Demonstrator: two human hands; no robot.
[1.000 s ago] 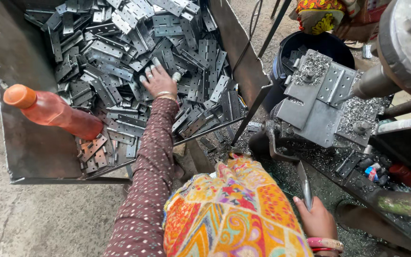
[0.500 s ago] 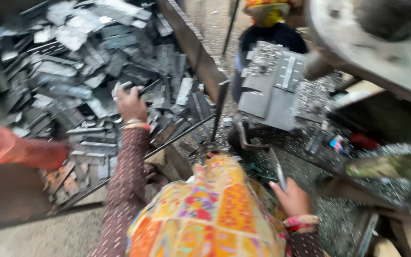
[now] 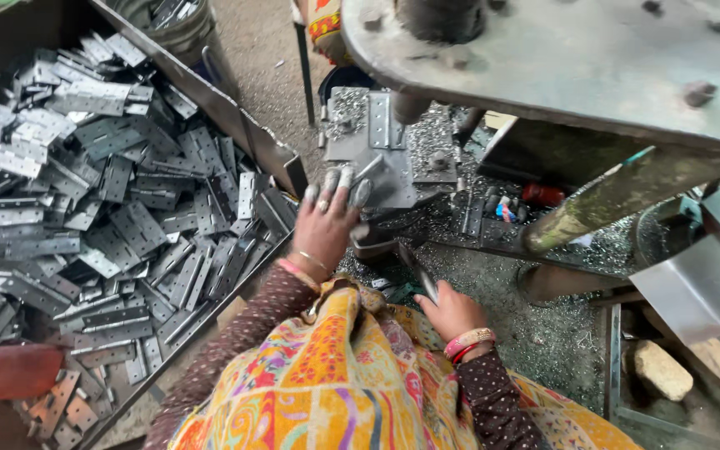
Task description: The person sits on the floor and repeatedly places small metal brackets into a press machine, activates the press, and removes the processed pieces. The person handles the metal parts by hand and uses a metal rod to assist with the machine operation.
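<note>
Hinge [image 3: 374, 172] lying on machine block [image 3: 393, 154], pinched under left hand [image 3: 327, 225] fingertips, wrist bent up; right hand [image 3: 450, 310] low, curled round lever [image 3: 420, 275]; hinge bin [image 3: 281, 158] left

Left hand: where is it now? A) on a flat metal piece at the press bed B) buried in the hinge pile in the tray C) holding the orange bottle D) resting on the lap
A: the left hand is out of the tray of hinges, its fingers laid on a flat metal piece at the press bed.
</note>
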